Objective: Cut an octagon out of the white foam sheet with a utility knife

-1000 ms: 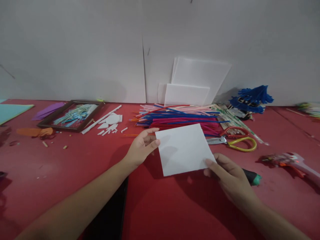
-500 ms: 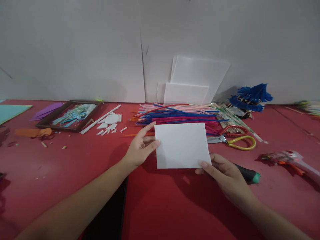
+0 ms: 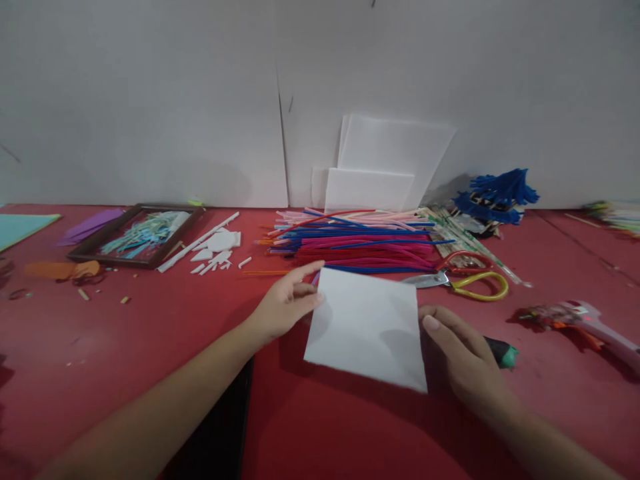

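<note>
A white foam or card sheet, roughly square from here, is held above the red table, tilted with its near edge down. My left hand pinches its upper left edge, the thumb on top and the other fingers behind. My right hand is just beside the sheet's right edge with thumb and fingers loosely curved. No grip on the sheet shows there, though its fingertips may brush the edge. Behind the sheet lie many pipe cleaners in pink, blue and red. Scissors with red and yellow handles lie near them.
White sheets lean on the grey wall. White scraps and a brown frame holding strips lie left. A glue gun, a green-tipped black object and a blue fringed craft piece are right. A black panel lies in front.
The sheet has turned and tilted, its near edge coming down and toward me. My right hand has let go of its lower right corner and moved slightly right.
</note>
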`<state>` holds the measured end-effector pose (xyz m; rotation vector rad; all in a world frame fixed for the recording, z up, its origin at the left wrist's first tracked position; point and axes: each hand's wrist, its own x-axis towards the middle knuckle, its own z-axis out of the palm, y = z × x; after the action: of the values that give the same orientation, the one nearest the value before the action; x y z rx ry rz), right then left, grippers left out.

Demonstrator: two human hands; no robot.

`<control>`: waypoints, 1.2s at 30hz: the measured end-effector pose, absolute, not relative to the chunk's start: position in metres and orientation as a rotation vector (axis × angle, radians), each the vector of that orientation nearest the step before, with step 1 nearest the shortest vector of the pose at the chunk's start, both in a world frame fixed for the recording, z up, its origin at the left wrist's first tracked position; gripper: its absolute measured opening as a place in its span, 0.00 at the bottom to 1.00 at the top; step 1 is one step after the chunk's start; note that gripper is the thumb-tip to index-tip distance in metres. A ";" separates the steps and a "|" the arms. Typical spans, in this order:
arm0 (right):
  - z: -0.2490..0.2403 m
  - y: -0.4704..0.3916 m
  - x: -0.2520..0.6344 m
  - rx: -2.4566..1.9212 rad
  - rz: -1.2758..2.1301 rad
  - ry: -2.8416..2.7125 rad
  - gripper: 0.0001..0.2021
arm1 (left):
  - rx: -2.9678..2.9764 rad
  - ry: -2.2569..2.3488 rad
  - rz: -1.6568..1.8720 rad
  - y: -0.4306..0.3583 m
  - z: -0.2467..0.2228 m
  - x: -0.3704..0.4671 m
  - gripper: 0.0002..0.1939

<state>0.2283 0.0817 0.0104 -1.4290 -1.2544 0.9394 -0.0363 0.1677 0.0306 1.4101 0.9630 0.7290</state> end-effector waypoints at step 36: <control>0.010 0.077 0.246 -1.514 0.803 -1.883 0.12 | 2.558 1.710 -0.415 0.133 0.110 -0.029 0.09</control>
<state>0.2463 0.0770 0.0100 -1.5137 -1.8833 0.8035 -0.0294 0.1335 0.1101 2.5582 1.7105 -0.4152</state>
